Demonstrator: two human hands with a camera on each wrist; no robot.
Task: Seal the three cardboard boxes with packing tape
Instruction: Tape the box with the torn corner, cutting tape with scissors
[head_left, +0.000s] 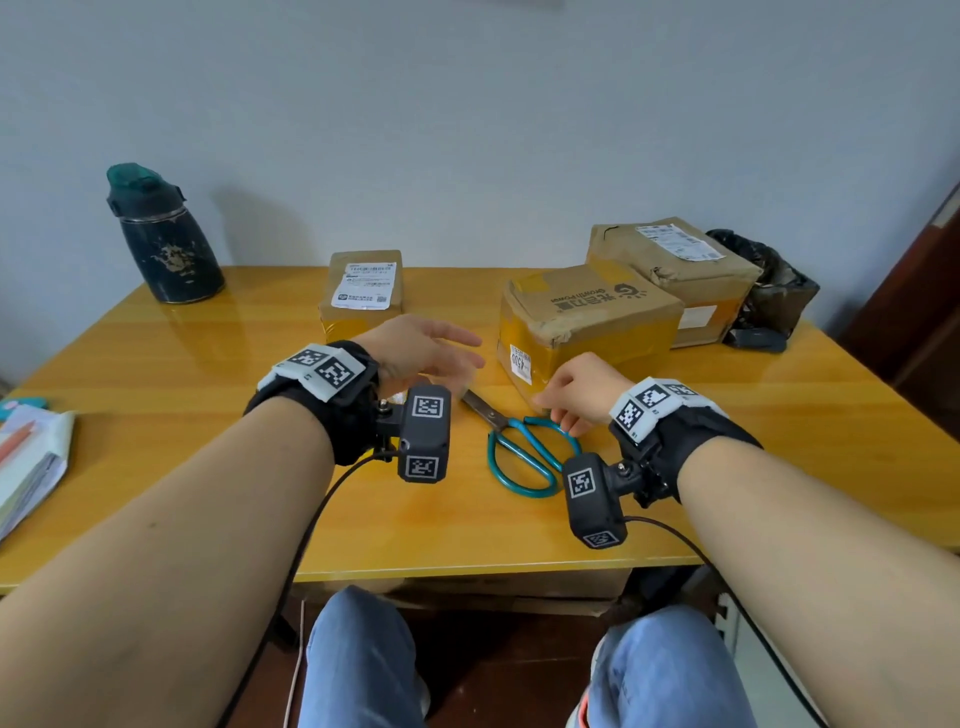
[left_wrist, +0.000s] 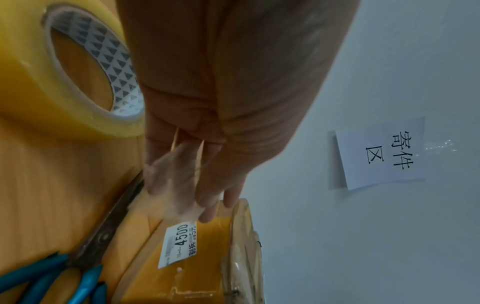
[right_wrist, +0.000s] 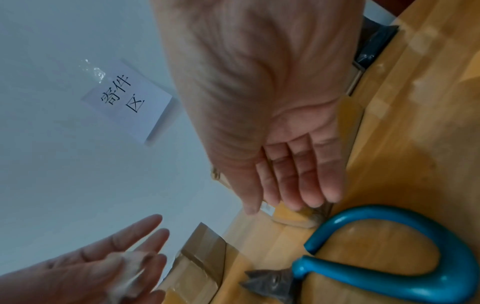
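My left hand (head_left: 421, 349) hovers above the desk (head_left: 156, 374) with its fingers stretched out, and a crumpled scrap of clear tape (left_wrist: 171, 185) clings to the fingertips without my gripping it. My right hand (head_left: 574, 395) reaches down at the near corner of the middle box (head_left: 582, 317), fingers loosely bent and touching the top handle loop of the teal-handled scissors (head_left: 519, 447); I cannot tell whether they have closed on it. The scissors lie flat on the desk between my wrists, blades pointing toward my left hand. The roll of packing tape (left_wrist: 59, 67) sits on the desk under my left wrist, seen only by the left wrist camera. The small box (head_left: 362, 291) stands near the wall behind my left hand, and the large box (head_left: 675, 275) sits just behind the middle one, at the right. A dark bottle (head_left: 163, 239) stands at the far left corner.
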